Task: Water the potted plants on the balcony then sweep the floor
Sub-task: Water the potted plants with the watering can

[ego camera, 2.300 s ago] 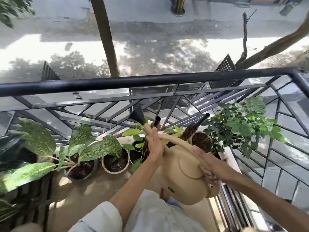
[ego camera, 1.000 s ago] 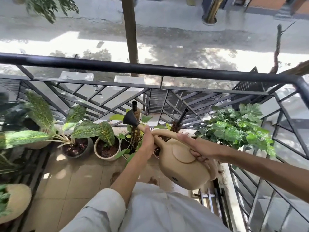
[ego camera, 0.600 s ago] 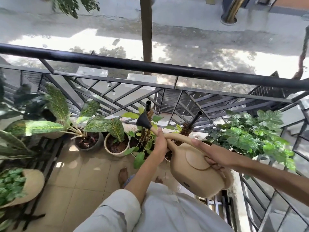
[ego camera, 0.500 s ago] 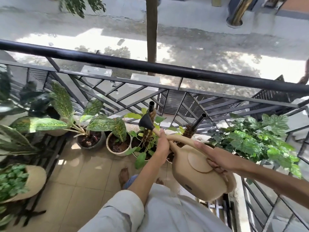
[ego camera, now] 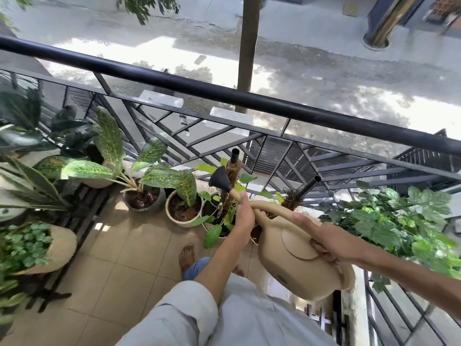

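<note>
Beige plastic, the watering can point(ego camera: 296, 260) hangs in the air inside the black railing point(ego camera: 249, 102), its round body low at the person's right and its long spout running up and left toward the bars. The right hand point(ego camera: 331, 240) grasps the can at its handle: the lower fingers are curled round the handle at the back of the body, while the forefinger lies stretched forward along the top arch toward the spout. The left hand point(ego camera: 245, 216) wraps the thin neck of the spout just behind the black rose head point(ego camera: 219, 182), thumb side up, fingers closed about the tube. That rose head sits above a white pot point(ego camera: 183, 208) and a climbing plant point(ego camera: 225, 196) tied to a dark pole, both standing on the tiled floor point(ego camera: 119, 258) at the foot of the railing. Whether water is running from the head cannot be told. Further left along the railing stands a grey pot point(ego camera: 144, 199) of speckled leaves; at the railing's right corner grows a bushy green plant point(ego camera: 399, 221). A bare foot point(ego camera: 187, 257) rests on the tiles below the pots
</note>
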The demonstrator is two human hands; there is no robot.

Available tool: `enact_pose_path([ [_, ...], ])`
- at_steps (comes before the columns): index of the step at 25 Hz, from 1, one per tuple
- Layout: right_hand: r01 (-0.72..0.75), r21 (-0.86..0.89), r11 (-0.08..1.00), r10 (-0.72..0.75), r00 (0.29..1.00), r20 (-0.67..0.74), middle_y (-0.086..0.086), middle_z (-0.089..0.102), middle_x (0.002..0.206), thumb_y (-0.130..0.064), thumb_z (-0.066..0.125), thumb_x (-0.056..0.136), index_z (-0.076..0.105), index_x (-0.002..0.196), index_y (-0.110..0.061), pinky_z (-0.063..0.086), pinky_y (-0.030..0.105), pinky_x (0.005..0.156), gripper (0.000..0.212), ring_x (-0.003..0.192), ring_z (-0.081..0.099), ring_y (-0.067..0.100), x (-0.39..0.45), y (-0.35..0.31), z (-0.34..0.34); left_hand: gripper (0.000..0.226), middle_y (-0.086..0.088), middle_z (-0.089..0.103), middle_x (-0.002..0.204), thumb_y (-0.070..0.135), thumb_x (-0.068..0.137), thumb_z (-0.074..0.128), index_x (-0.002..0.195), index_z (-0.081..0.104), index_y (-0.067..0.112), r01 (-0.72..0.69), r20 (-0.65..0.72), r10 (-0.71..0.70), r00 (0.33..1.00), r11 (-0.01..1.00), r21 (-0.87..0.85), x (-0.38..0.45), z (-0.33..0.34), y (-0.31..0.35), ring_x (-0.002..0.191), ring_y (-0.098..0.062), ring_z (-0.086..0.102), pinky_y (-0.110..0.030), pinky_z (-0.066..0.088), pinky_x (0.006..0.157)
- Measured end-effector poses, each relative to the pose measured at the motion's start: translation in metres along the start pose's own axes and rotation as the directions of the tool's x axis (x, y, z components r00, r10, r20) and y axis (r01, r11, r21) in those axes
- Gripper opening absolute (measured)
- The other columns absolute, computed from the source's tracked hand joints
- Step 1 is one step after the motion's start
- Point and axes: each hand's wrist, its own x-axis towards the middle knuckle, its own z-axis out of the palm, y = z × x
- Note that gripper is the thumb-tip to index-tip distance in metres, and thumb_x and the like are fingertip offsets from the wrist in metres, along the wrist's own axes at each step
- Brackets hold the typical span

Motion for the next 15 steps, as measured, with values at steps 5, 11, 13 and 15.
enact_pose_path([
  [5, 0.01, -0.009, 1.0, -0.01, 1.0, -0.019, 0.003, 0.028, 0.053, -0.108, 0.036, 0.069, 0.029, 0.054, -0.023, 0.03, 0.02, 0.046, 0.086, 0.046, 0.029, 0.019, -0.004, -0.006, -0.005, 0.076, -0.013, 0.076, 0.11, 0.07, 0.103, 0.026, 0.14, 0.054, 0.011, -0.01, 0.012, 0.01, 1.0, 1.0, 0.002, -0.001, 0.002, 0.005, 0.104, -0.026, 0.074, -0.048, 0.057, 0.102],
  [11, 0.053, -0.015, 0.999, -0.053, 0.997, -0.063, -0.005, 0.035, 0.045, -0.102, 0.036, 0.078, 0.036, 0.041, -0.022, 0.036, 0.018, 0.046, 0.088, 0.039, 0.037, 0.015, -0.014, 0.0, -0.004, 0.092, -0.015, 0.064, 0.138, 0.081, 0.096, 0.027, 0.155, 0.041, 0.012, 0.03, -0.05, -0.03, 0.998, 1.0, -0.004, -0.004, 0.009, 0.004, 0.127, -0.029, 0.062, -0.048, 0.045, 0.115],
  [13, 0.067, -0.004, 0.998, -0.068, 0.994, -0.084, -0.006, 0.036, 0.043, -0.102, 0.035, 0.078, 0.035, 0.04, -0.022, 0.038, 0.022, 0.049, 0.089, 0.039, 0.038, 0.015, -0.019, 0.004, -0.006, 0.096, -0.015, 0.053, 0.152, 0.082, 0.095, 0.024, 0.16, 0.033, 0.012, 0.012, -0.093, -0.008, 0.996, 0.999, 0.035, -0.009, 0.013, 0.006, 0.138, -0.031, 0.052, -0.05, 0.038, 0.12],
  [15, 0.066, 0.006, 0.998, -0.065, 0.992, -0.111, -0.006, 0.036, 0.041, -0.102, 0.036, 0.078, 0.034, 0.037, -0.023, 0.039, 0.026, 0.053, 0.088, 0.039, 0.038, 0.016, -0.025, 0.01, -0.006, 0.096, -0.012, 0.047, 0.158, 0.083, 0.094, 0.021, 0.162, 0.029, 0.016, -0.024, -0.123, 0.032, 0.992, 0.997, 0.068, -0.016, 0.018, 0.007, 0.143, -0.031, 0.046, -0.049, 0.034, 0.121],
])
